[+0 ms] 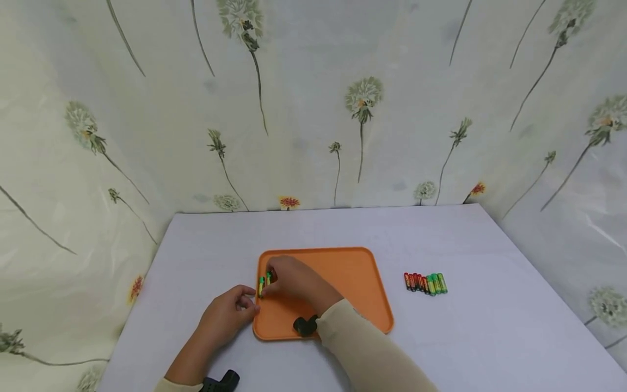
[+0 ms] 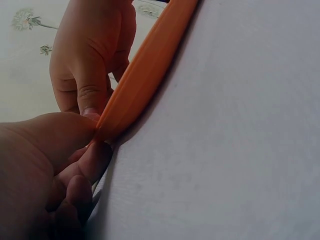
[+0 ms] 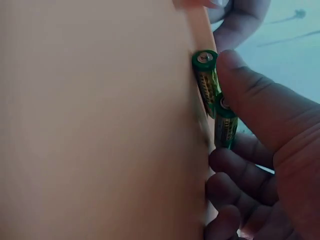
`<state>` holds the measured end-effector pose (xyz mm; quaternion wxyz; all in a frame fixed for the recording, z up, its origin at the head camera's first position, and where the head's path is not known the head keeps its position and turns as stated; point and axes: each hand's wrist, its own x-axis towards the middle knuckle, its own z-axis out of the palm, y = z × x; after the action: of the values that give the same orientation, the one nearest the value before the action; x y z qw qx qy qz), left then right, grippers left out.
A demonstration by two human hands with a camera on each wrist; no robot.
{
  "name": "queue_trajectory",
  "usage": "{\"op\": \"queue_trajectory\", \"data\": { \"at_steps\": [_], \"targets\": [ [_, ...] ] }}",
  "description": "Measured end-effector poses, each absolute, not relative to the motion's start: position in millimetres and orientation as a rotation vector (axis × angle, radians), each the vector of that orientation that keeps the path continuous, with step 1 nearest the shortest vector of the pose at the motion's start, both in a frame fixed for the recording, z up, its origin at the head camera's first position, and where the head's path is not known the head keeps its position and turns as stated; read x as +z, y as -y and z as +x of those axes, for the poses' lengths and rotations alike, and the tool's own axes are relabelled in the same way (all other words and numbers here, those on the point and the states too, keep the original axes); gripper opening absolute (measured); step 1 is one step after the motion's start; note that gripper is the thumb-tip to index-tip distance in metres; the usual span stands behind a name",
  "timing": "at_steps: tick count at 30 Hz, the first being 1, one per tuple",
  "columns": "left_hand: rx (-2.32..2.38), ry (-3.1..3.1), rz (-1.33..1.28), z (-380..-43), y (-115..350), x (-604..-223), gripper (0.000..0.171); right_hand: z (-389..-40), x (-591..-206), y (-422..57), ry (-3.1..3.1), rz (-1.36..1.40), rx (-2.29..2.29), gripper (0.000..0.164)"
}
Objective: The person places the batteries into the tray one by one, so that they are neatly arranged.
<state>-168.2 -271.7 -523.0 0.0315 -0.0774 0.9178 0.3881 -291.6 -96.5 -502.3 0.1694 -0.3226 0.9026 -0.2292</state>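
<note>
An orange tray [image 1: 352,277] lies on the table, with two green-and-gold batteries at its left side. My right hand [image 1: 299,280] reaches over the tray from the right. In the right wrist view, its thumb and fingers pinch one battery [image 3: 226,127] by its ends. Against the tray's side wall, right beside it, is the other battery [image 3: 206,82]. My left hand [image 1: 225,313] is at the tray's left edge. The left wrist view shows its thumb and finger pinching the orange rim [image 2: 135,95], close to the right hand's fingers.
Right of the tray, several red-and-black batteries [image 1: 415,282] lie in a row with several green batteries [image 1: 438,283]. A white cloth covers the table [image 1: 490,337]. Behind it hangs a dandelion-patterned sheet [image 1: 303,163]. Each wrist wears a black device [image 1: 306,326].
</note>
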Motion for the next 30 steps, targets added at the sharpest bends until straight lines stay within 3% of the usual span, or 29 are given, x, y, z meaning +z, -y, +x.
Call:
{"op": "queue_trajectory", "data": {
  "at_steps": [8, 30],
  "targets": [
    [1.200, -2.815, -0.242, -167.9, 270.6, -523.8, 0.034, -289.4, -502.7, 100.2, -2.570, -0.888, -0.603, 0.039],
    [1.210, -2.828, -0.243, -168.5, 270.9, -525.6, 0.033, -282.9, -498.1, 100.0, -2.543, -0.898, -0.639, 0.028]
  ]
}}
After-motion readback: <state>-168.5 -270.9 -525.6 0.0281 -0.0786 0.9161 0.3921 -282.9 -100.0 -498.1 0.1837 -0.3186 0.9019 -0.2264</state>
